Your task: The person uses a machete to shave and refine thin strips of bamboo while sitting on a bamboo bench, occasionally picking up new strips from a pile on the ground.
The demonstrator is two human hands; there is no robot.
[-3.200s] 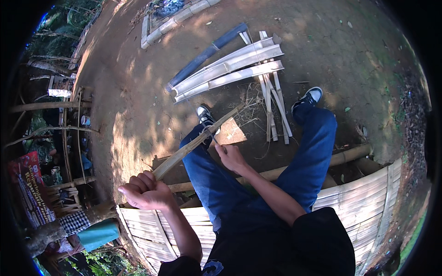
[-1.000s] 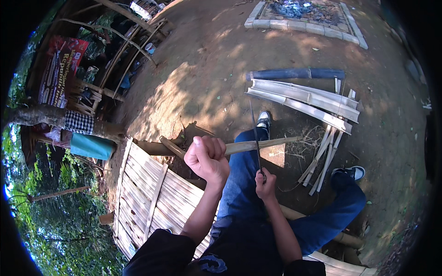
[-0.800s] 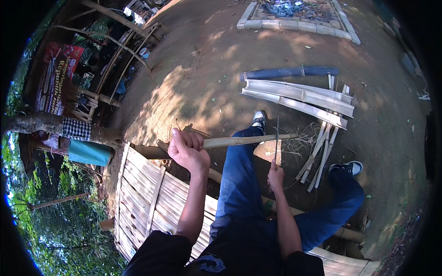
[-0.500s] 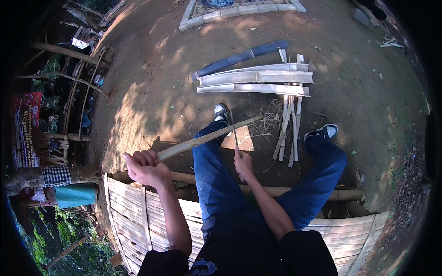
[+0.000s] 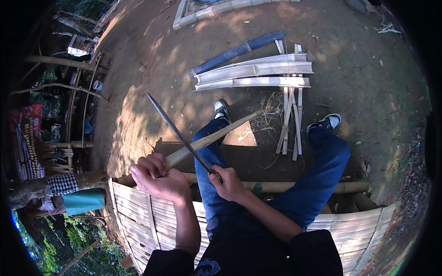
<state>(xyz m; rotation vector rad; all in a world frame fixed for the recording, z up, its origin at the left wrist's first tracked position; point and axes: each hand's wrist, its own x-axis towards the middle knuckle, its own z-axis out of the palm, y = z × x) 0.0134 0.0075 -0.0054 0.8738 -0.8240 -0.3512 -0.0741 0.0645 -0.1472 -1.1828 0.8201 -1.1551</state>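
I sit on a woven bamboo platform [image 5: 138,216] with both legs in blue jeans stretched out over bare earth. My left hand [image 5: 156,178] grips the near end of a long split bamboo strip [image 5: 216,134] that slants up and right over my left knee. My right hand [image 5: 229,183] holds the handle of a long dark blade [image 5: 177,133], which points up and left and crosses over the strip close to my left hand.
Several split bamboo halves [image 5: 255,76] and a dark blue pipe [image 5: 237,51] lie on the ground ahead, with thin slats [image 5: 290,124] beside my right shoe [image 5: 326,122]. A bamboo pole [image 5: 299,186] runs under my legs. A concrete border [image 5: 207,9] lies far ahead, a wooden frame [image 5: 60,87] at left.
The view swung from left back to the front. My left hand drew the strip's end closer, and my right hand lifted the blade so that it now crosses the strip pointing up-left.
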